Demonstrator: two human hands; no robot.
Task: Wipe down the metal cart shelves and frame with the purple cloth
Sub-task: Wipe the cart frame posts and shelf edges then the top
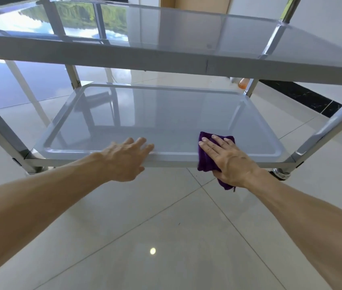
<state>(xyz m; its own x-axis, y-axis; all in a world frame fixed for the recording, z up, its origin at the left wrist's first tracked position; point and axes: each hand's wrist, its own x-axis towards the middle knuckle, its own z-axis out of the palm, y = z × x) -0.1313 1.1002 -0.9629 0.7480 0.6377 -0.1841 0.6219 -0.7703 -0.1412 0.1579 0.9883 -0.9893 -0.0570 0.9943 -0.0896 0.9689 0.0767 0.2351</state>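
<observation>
A metal cart fills the view, with a shiny upper shelf [186,38] and a lower tray shelf [155,114] near the floor. The purple cloth [204,158] lies over the lower shelf's front edge at the right, one end hanging below the rim. My right hand [226,160] presses flat on the cloth with straight fingers, thumb under the hanging part. My left hand [126,158] rests on the same front rim to the left, fingers extended, about a hand's width from the cloth.
Upright frame posts stand at the corners, one at the front left [0,130] and one at the front right [325,130]. A caster wheel [281,174] shows under the right corner. An orange object [243,83] lies on the glossy tiled floor [145,237] behind the cart.
</observation>
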